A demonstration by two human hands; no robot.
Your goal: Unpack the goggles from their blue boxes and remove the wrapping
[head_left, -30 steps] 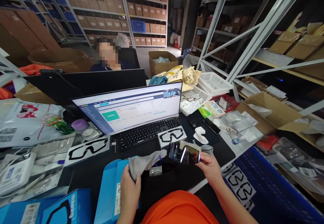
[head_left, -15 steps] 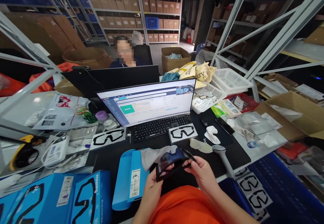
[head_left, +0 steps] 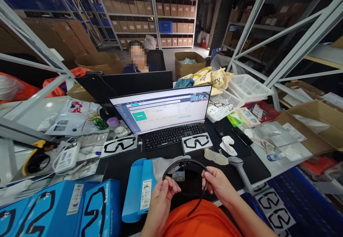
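A pair of dark wraparound sports glasses (head_left: 184,161) is held over the front of the desk, its curved frame edge toward me. My left hand (head_left: 164,191) is closed on the left side of it. With thumb and fingers my right hand (head_left: 214,180) pinches the right side, and one thin dark arm hangs down below that hand. A small tag on a blue loop (head_left: 179,176) shows inside the frame. Behind the glasses lies a grey cloth pouch (head_left: 162,167), partly over an opened blue box (head_left: 134,190) with a white label.
A monitor (head_left: 168,108) and keyboard (head_left: 171,137) stand ahead. Blue boxes (head_left: 100,208) fill the front left. On the right are a handheld scanner (head_left: 238,163), phone (head_left: 242,136) and cardboard box (head_left: 318,126). A person (head_left: 138,60) sits behind the second monitor.
The glasses have turned in my hands: the dark lens faced me before, and now the curved frame edge and a hanging arm show. The whole view has shifted slightly.
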